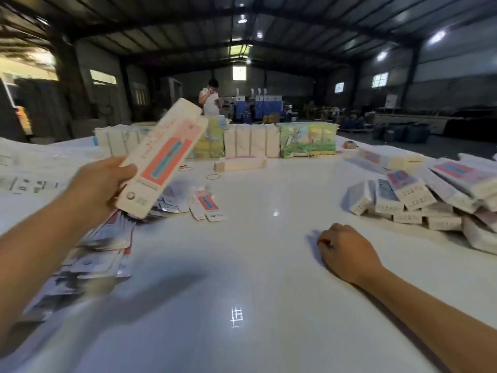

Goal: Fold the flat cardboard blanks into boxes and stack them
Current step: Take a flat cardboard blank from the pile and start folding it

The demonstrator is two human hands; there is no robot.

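From the head camera: a one-handed hold risks the flat blank (161, 160) slipping or bending, since the left hand (99, 184) grips only its lower edge, thumb on the printed face, fingers curled behind it, above the loose blanks (105, 238). The right hand (347, 251) rests on the table (242, 251), fingers curled under and holding nothing, near the folded boxes (419, 200).
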